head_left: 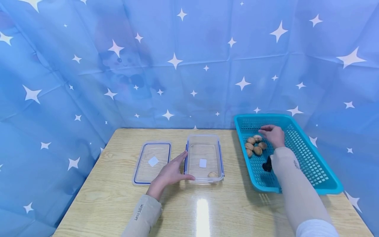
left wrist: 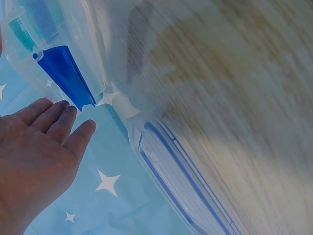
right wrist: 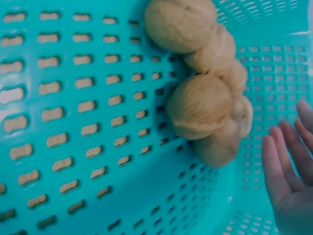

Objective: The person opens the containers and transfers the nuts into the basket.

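Observation:
A clear plastic container [head_left: 204,158] with blue clips stands mid-table, one walnut [head_left: 212,174] in its near right corner. My left hand [head_left: 173,171] rests open against its left wall, thumb along the front edge; the left wrist view shows the straight fingers [left wrist: 54,122] beside a blue clip [left wrist: 66,76]. In the teal basket [head_left: 314,164] lie several walnuts [head_left: 256,146]. My right hand [head_left: 273,135] hovers over them with relaxed fingers, holding nothing; in the right wrist view the fingers [right wrist: 288,171] sit just right of the walnuts [right wrist: 205,103].
The container's lid [head_left: 152,161] lies flat to the left of the container. A star-patterned blue cloth [head_left: 189,65] hangs behind and beside the wooden table [head_left: 207,207]. A small black object [head_left: 267,165] lies in the basket near my right forearm.

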A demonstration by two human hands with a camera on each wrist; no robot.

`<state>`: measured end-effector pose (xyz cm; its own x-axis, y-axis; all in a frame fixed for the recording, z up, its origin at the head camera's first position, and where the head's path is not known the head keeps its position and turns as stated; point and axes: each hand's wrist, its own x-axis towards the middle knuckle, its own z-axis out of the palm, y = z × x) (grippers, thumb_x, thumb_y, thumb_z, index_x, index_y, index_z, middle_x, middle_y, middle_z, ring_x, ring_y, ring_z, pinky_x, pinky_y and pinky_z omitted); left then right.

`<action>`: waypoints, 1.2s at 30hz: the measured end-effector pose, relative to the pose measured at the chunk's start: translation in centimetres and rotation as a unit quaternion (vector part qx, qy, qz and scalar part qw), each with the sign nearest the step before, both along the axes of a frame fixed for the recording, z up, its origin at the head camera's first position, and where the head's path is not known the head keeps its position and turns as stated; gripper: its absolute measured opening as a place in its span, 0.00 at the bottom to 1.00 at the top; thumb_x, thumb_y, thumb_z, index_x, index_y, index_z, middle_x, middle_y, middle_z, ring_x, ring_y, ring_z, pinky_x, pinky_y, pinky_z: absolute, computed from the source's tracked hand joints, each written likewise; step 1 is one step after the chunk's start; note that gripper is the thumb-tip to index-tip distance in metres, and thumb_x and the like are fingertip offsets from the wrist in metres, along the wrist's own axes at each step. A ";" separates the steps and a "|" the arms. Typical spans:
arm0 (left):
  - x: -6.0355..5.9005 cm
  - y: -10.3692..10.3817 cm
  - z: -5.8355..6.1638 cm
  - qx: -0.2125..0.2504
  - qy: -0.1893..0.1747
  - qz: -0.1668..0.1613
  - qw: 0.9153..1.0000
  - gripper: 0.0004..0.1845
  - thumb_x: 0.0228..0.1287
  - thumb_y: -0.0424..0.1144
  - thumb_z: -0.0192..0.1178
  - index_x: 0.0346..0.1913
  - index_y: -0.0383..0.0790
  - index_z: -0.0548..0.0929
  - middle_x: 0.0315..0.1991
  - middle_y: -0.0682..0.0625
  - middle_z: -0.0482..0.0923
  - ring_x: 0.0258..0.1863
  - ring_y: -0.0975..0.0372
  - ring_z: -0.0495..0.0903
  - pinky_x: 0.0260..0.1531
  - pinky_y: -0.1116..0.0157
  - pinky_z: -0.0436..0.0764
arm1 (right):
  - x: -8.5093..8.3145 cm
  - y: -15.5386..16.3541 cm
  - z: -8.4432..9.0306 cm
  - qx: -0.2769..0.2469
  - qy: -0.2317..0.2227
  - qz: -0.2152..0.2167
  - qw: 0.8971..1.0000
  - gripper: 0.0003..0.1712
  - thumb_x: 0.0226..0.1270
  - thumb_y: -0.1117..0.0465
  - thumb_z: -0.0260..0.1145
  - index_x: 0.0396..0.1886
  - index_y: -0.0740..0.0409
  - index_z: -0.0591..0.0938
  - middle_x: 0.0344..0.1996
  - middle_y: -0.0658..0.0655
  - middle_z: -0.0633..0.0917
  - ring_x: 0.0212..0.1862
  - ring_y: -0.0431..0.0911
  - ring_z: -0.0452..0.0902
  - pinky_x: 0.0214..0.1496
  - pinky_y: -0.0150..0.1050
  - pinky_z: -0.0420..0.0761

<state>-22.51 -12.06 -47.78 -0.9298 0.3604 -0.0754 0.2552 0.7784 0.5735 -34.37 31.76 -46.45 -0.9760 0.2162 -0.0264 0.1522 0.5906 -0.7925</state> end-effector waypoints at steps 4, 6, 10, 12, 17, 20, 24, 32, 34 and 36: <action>0.0 0.0 0.0 0.000 -0.001 0.002 1.000 0.61 0.47 0.64 0.74 0.80 0.47 0.53 0.80 0.47 0.52 0.77 0.47 0.59 0.74 0.44 0.64 | -0.1 -0.4 0.7 -0.012 0.006 0.004 1.000 0.27 0.77 0.50 0.57 0.66 0.63 0.76 0.62 0.69 0.78 0.60 0.62 0.77 0.62 0.56 0.81; 0.1 0.0 0.1 0.001 -0.002 0.002 1.000 0.61 0.47 0.64 0.74 0.80 0.47 0.53 0.80 0.47 0.52 0.77 0.47 0.59 0.74 0.44 0.64 | -0.1 -0.6 0.9 -0.017 0.010 0.008 1.000 0.28 0.77 0.50 0.57 0.67 0.63 0.75 0.63 0.69 0.77 0.62 0.62 0.77 0.63 0.56 0.80; 0.1 0.0 0.1 0.002 -0.003 0.002 1.000 0.61 0.46 0.64 0.74 0.80 0.47 0.53 0.80 0.46 0.52 0.77 0.47 0.59 0.74 0.44 0.64 | 0.0 -1.0 1.6 -0.024 0.028 0.024 0.999 0.28 0.77 0.50 0.57 0.67 0.63 0.75 0.63 0.69 0.77 0.60 0.59 0.77 0.64 0.55 0.81; 0.1 0.0 0.0 0.002 -0.003 0.003 1.000 0.61 0.46 0.65 0.74 0.80 0.48 0.53 0.80 0.46 0.52 0.77 0.47 0.59 0.74 0.44 0.64 | 0.0 -1.3 1.9 -0.030 0.037 0.031 0.998 0.29 0.77 0.49 0.57 0.67 0.63 0.75 0.63 0.69 0.77 0.60 0.59 0.77 0.64 0.55 0.80; 0.0 0.0 0.0 -0.001 -0.001 0.003 1.000 0.61 0.45 0.66 0.73 0.80 0.48 0.53 0.80 0.47 0.52 0.77 0.47 0.59 0.74 0.45 0.65 | 0.0 -2.4 2.9 -0.036 0.053 0.041 0.997 0.30 0.76 0.46 0.58 0.66 0.63 0.76 0.62 0.67 0.77 0.61 0.60 0.77 0.65 0.55 0.79; 0.0 0.0 -0.1 -0.001 0.000 0.002 1.000 0.61 0.46 0.66 0.73 0.80 0.48 0.53 0.80 0.48 0.52 0.77 0.47 0.59 0.74 0.45 0.65 | 0.1 -3.1 3.6 -0.038 0.057 0.045 0.997 0.31 0.75 0.45 0.58 0.66 0.61 0.76 0.62 0.66 0.78 0.59 0.55 0.78 0.65 0.53 0.80; 0.0 0.0 0.0 -0.001 0.000 0.002 1.000 0.61 0.46 0.65 0.73 0.80 0.48 0.53 0.80 0.47 0.52 0.77 0.47 0.59 0.74 0.45 0.65 | 0.2 -4.0 4.5 -0.047 0.059 0.049 0.996 0.31 0.73 0.43 0.60 0.65 0.60 0.77 0.62 0.65 0.78 0.56 0.48 0.79 0.64 0.50 0.82; 0.0 0.0 0.1 0.001 -0.002 0.002 1.000 0.61 0.47 0.65 0.73 0.80 0.48 0.53 0.80 0.47 0.52 0.77 0.47 0.59 0.74 0.45 0.64 | 0.7 -5.7 5.9 -0.059 0.067 0.061 0.994 0.30 0.71 0.42 0.61 0.63 0.57 0.78 0.60 0.60 0.80 0.54 0.43 0.79 0.63 0.49 0.82; 0.0 0.0 0.1 0.002 -0.002 0.001 1.000 0.61 0.46 0.65 0.73 0.80 0.48 0.53 0.80 0.46 0.52 0.77 0.47 0.59 0.74 0.44 0.64 | 0.9 -6.0 6.3 -0.062 0.067 0.067 0.994 0.30 0.72 0.42 0.61 0.64 0.57 0.78 0.62 0.60 0.79 0.57 0.46 0.78 0.64 0.50 0.81; 0.1 0.0 0.2 0.004 -0.002 0.000 1.000 0.61 0.46 0.65 0.73 0.80 0.47 0.53 0.80 0.46 0.52 0.77 0.47 0.59 0.74 0.44 0.64 | 1.2 -6.4 6.6 -0.068 0.067 0.073 0.993 0.30 0.72 0.43 0.61 0.64 0.56 0.77 0.63 0.61 0.78 0.60 0.50 0.77 0.65 0.52 0.80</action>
